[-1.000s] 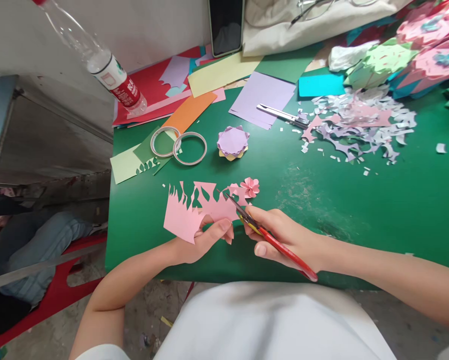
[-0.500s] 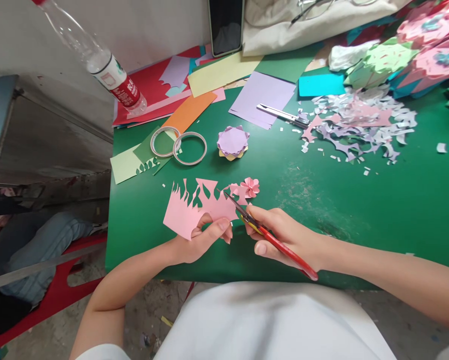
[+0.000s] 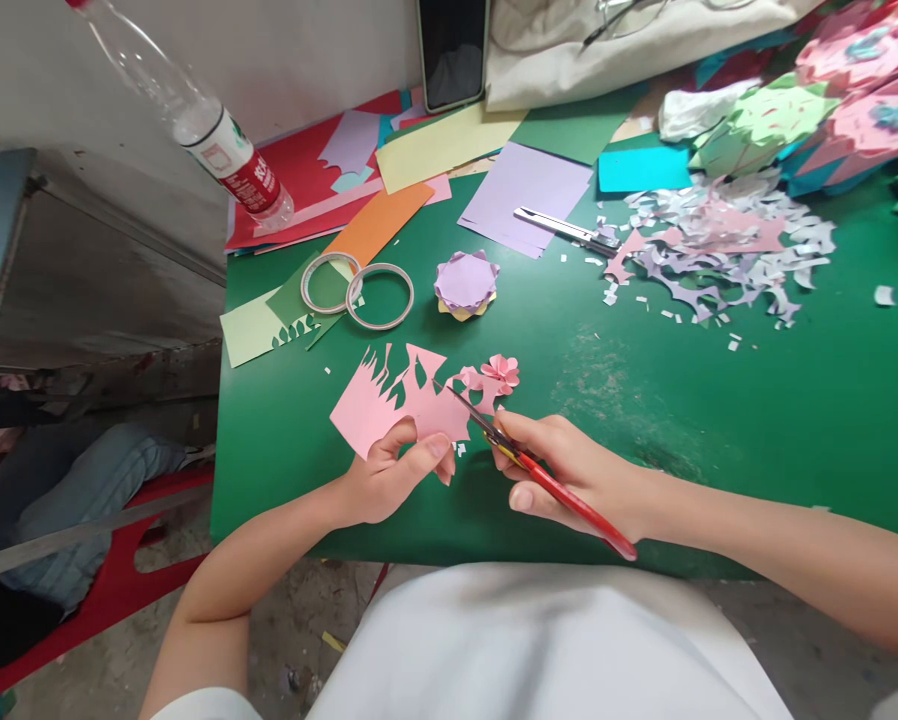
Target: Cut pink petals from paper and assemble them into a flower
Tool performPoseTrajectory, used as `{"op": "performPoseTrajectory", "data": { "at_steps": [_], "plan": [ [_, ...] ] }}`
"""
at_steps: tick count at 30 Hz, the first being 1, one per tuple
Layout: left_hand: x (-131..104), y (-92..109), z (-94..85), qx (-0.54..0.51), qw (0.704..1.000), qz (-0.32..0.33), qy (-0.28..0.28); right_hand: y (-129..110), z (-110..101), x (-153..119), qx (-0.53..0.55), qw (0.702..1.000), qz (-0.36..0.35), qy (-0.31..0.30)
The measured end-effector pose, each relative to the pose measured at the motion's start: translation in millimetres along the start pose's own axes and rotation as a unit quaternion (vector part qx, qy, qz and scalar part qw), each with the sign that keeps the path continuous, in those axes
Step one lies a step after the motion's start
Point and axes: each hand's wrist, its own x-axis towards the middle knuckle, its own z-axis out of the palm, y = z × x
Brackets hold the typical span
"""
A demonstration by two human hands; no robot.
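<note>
My left hand (image 3: 404,465) pinches a piece of pink paper (image 3: 370,405) between thumb and fingers, above the green table. The paper's far edge is cut into jagged points and curved notches. In my right hand (image 3: 561,465) is a pair of scissors (image 3: 569,500) with red handles, its blades pointing up and left at the paper's right part. Whether the blades are parted is hard to make out. Just beyond the blade tips lies a pink paper flower (image 3: 501,373), with pink scraps beside it. Tiny white bits lie by my left fingertips.
Beyond my hands stand a purple-and-yellow paper piece (image 3: 466,285) and two tape rolls (image 3: 380,297). A utility knife (image 3: 561,228) rests on purple paper (image 3: 520,190). Paper scraps (image 3: 726,245) pile at right, near folded paper flowers (image 3: 771,125). A bottle (image 3: 250,180) stands at left.
My left hand has turned the pink paper a little and shifted it slightly away from me. My right hand and the scissors have hardly moved.
</note>
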Motion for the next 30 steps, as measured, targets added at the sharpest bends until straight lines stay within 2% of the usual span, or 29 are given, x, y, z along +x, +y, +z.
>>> {"op": "performPoseTrajectory", "data": {
  "at_steps": [10, 17, 30],
  "plan": [
    [-1.4, -2.5, -1.5, 0.030, 0.999, 0.009, 0.010, -0.7, 1.4, -1.2, 0.002, 1.000, 0.001, 0.000],
    [-1.1, -5.3, -5.0, 0.023, 0.999, -0.003, -0.023, -1.0, 1.1, -0.4, -0.003, 1.000, 0.005, 0.001],
    [-1.4, -8.2, -7.3, 0.023, 0.999, -0.023, -0.023, -0.9, 0.1, -0.5, -0.003, 1.000, 0.002, 0.001]
  ]
}}
